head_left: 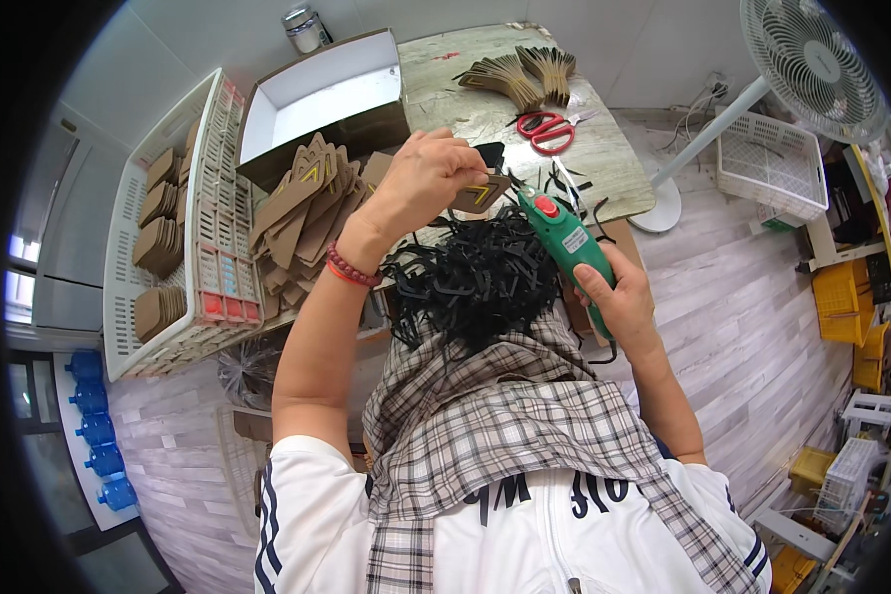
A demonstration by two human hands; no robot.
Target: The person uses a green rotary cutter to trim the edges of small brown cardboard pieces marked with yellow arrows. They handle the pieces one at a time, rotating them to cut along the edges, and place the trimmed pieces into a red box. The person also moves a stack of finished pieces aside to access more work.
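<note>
My left hand pinches a small brown card above black strips heaped on the plaid cloth; the fingers of my right hand wrap a green handheld tool. To work cleanly, I should steady the card and keep my left fingertips clear of the tool's tip. The card's long axis runs roughly left to right, rising rightward; the tool slants, nose pointing up-left beside it.

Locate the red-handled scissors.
Head view, right of top centre: the red-handled scissors lie on the marbled table, between the fanned brown card stacks and the green corded tool.
</note>
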